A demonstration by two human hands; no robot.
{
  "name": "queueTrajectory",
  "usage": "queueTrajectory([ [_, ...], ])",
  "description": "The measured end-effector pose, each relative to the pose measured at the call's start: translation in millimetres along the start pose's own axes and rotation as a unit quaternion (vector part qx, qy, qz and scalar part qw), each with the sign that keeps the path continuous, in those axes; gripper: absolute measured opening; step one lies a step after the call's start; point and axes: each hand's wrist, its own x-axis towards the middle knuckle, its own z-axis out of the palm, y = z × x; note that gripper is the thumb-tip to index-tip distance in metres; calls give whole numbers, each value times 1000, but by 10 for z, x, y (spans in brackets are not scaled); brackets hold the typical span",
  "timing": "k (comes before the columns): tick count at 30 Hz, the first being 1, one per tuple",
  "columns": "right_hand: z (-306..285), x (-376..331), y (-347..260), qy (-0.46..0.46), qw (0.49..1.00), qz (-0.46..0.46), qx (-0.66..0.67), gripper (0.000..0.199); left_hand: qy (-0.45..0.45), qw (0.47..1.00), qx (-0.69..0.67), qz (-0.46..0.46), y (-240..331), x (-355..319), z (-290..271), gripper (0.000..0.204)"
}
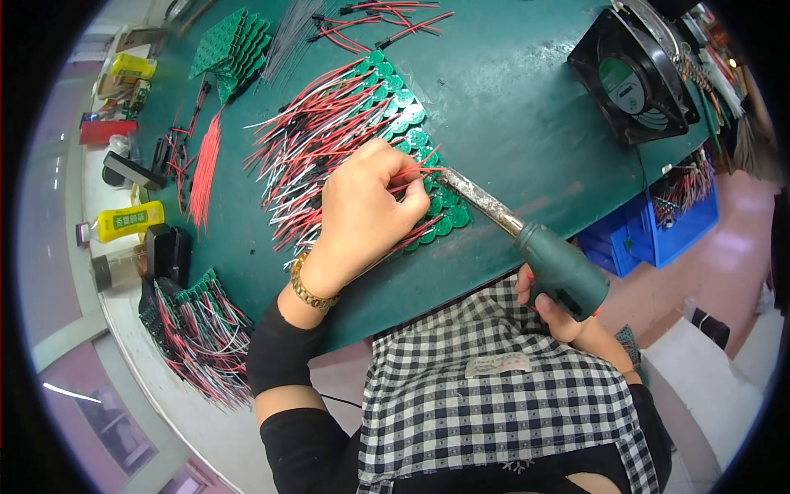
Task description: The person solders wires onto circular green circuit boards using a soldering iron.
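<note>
Dark green worktop, scuffed and a bit shiny, is seen curving away under the fisheye, with pink floor showing at the right. Most of the right hand is hidden behind the chunky green handle of the soldering iron, so only fingers wrapped around the grip can be made out. The iron's crusty metal tip is laid right at the wire end being held. The left hand is rested on the row of round green circuit boards, fingertips pressed together, pinching a thin red wire just beside the tip. Exact board count can't be told, too many are buried under the tangle of red, white and black leads. One black square fan is sat at the far right, one blue crate is tucked below the edge, two yellow bottles are at the left. Another wired bundle is half cut off near the worktop's edge.
</note>
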Motion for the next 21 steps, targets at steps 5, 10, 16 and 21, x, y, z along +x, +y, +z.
queueTrajectory([
  [5,29,-6,-64,14,999,34,13,46,0,1000,3,7,-10,38,2,6],
  [10,26,-32,-41,30,995,-22,91,35,-5,1000,-2,18,-7,35,-23,7],
  [16,13,-53,-94,61,992,-7,108,56,-6,1000,-7,4,3,24,-23,6],
  [21,13,-88,-86,52,992,2,115,54,-4,1000,4,11,-1,11,-18,6],
])
